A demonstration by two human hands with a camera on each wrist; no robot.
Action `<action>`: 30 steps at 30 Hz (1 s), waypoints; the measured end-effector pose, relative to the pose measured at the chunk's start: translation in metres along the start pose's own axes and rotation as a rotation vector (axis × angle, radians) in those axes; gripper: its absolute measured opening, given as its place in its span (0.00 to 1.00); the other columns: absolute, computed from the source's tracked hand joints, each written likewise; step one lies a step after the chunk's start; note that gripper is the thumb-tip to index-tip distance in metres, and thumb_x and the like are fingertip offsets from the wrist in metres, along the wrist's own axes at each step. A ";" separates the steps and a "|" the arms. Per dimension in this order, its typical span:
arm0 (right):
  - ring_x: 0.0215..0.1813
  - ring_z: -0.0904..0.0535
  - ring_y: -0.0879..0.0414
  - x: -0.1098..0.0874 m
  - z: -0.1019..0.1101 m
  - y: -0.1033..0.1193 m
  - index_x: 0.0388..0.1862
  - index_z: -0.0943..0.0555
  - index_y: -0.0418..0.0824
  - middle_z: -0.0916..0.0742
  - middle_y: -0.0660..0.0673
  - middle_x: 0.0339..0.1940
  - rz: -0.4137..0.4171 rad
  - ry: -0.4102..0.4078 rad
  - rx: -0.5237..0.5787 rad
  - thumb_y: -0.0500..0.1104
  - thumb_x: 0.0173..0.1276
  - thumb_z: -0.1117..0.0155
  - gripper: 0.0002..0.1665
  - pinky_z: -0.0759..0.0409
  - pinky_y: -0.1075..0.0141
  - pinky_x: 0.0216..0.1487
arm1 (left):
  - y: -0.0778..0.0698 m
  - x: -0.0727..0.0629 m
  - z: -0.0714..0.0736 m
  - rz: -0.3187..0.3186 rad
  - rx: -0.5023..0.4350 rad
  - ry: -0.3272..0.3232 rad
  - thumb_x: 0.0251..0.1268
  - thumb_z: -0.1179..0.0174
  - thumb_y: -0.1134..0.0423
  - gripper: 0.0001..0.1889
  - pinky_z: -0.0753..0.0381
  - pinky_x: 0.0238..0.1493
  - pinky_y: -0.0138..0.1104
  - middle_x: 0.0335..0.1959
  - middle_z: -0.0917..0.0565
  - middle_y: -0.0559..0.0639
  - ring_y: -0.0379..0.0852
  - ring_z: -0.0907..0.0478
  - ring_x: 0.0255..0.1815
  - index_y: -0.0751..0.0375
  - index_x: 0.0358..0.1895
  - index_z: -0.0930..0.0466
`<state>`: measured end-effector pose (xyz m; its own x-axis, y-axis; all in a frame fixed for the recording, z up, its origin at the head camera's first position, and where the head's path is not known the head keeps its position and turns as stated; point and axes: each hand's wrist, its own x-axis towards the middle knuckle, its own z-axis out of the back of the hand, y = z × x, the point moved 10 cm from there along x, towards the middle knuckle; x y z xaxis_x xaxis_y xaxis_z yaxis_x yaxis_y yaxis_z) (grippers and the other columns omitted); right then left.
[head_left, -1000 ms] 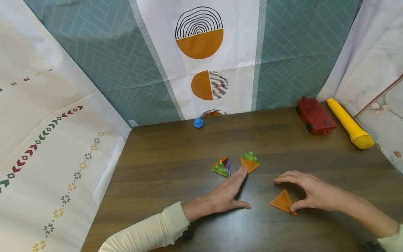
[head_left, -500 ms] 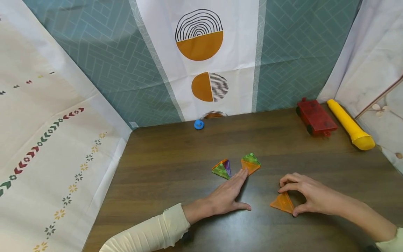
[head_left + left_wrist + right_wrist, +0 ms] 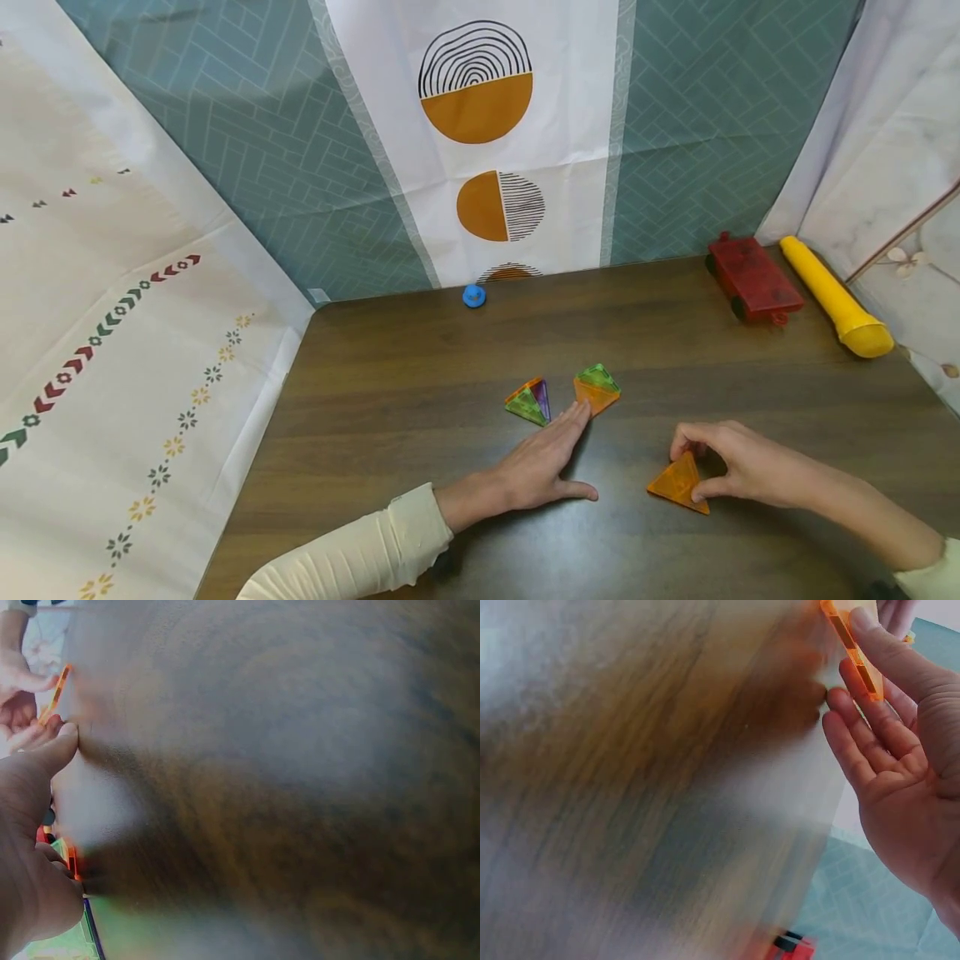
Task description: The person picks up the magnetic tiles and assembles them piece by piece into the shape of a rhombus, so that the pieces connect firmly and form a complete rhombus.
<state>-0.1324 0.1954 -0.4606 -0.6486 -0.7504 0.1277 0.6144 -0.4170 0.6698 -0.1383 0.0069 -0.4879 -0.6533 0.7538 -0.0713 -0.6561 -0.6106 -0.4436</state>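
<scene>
My right hand pinches an orange triangular magnetic tile between thumb and fingers. The right wrist view shows the thumb on one face of that tile and fingers behind it. Flat and straight-fingered, my left hand reaches over the table, thumb spread. Its fingertips touch another orange triangular tile, which adjoins a green tile. Left of those fingertips lies a small group with a green triangular tile, a purple one and an orange edge.
A blue round piece lies at the back edge of the wooden table. A red wheeled toy base and a yellow toy microphone lie at the back right. Patterned cloths hang around the table.
My right fingers have closed in from a wide spread and curled behind the orange tile, which has shifted and tilted slightly. The left hand stays in place.
</scene>
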 end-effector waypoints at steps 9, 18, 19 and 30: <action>0.41 0.15 0.63 0.002 0.005 0.002 0.50 0.16 0.49 0.10 0.53 0.45 0.001 -0.012 0.185 0.38 0.66 0.21 0.17 0.13 0.65 0.38 | -0.001 0.000 0.000 -0.012 0.011 0.000 0.68 0.31 0.36 0.62 0.49 0.83 0.41 0.88 0.57 0.61 0.49 0.59 0.88 0.67 0.87 0.62; 0.42 0.13 0.62 0.005 0.013 0.000 0.53 0.12 0.39 0.08 0.49 0.45 -0.017 -0.043 0.253 0.34 0.68 0.23 0.15 0.12 0.66 0.42 | 0.000 0.000 -0.001 -0.009 0.007 0.002 0.68 0.32 0.36 0.61 0.50 0.83 0.40 0.88 0.57 0.60 0.49 0.59 0.88 0.66 0.87 0.62; 0.42 0.13 0.62 0.005 0.014 0.000 0.52 0.12 0.39 0.08 0.49 0.46 -0.012 -0.050 0.251 0.34 0.67 0.22 0.15 0.12 0.66 0.42 | 0.000 0.000 -0.001 -0.008 0.007 0.002 0.68 0.32 0.36 0.61 0.50 0.83 0.40 0.88 0.57 0.60 0.48 0.59 0.88 0.66 0.87 0.62; 0.41 0.13 0.61 0.016 0.021 0.003 0.48 0.09 0.51 0.07 0.56 0.44 -0.081 -0.173 0.238 0.37 0.68 0.22 0.12 0.15 0.70 0.44 | 0.000 -0.001 0.000 -0.013 0.012 0.004 0.69 0.32 0.36 0.61 0.50 0.83 0.39 0.88 0.56 0.60 0.49 0.59 0.88 0.66 0.87 0.62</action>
<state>-0.1504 0.1935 -0.4411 -0.7708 -0.6123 0.1762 0.4482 -0.3245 0.8330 -0.1375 0.0068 -0.4877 -0.6433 0.7626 -0.0686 -0.6690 -0.6034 -0.4341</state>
